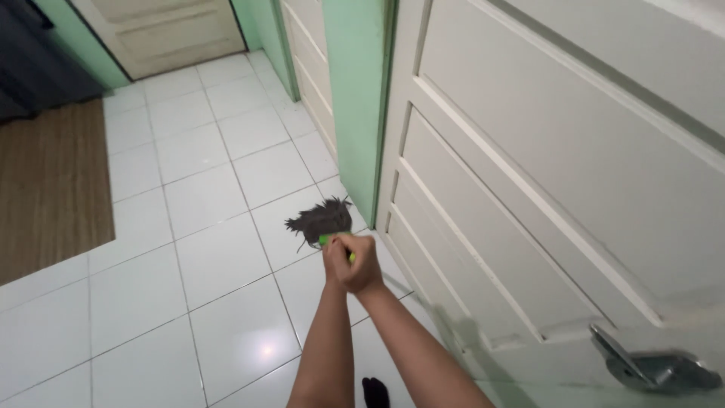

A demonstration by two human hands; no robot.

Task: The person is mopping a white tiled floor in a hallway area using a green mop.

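Both hands meeting out in front, over the white tiled floor (211, 249), arms extending from the lower edge of view. Right hand (361, 264) closing its grip fully around the green handle (326, 240) of a small broom, fingers wrapping tight. Left hand (332, 261) lying just beside and partly behind the right, pressing against the same handle; exact closure of its grip not being visible, so cannot tell. Dark bristle head (321, 221) of the broom pointing away from the body, hanging just above or touching the tile near the foot of the green door frame (355, 106); contact with the floor not being resolvable. White panelled door (544, 189) standing close on the right, its metal lever handle (649, 369) showing at lower right. Brown woven mat (49, 189) lying well apart on the left. Dark toe of a foot (375, 393) showing at bottom edge between the arms.
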